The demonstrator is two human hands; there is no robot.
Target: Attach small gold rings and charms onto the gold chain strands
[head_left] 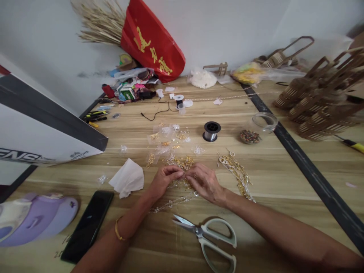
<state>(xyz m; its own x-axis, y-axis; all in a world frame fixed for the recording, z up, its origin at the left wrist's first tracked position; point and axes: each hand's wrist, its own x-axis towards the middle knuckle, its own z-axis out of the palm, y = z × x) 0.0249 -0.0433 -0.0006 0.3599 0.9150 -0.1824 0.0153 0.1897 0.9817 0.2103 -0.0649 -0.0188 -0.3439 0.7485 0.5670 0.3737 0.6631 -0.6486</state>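
My left hand (165,179) and my right hand (205,182) meet fingertip to fingertip over a heap of small gold findings (182,163) on the wooden table (273,178). Both hands pinch a tiny gold piece between them, too small to name. A thin beaded chain (173,202) lies under my wrists. A finished gold chain strand (237,172) lies to the right of my right hand. White-handled scissors (212,235) rest open just in front of my forearms.
A crumpled tissue (127,179) and a black phone (88,225) lie to the left. A wire spool (211,131) and a glass jar of beads (257,129) stand behind. Woven baskets (321,102) pile up at the right; a red bag (152,41) leans on the wall.
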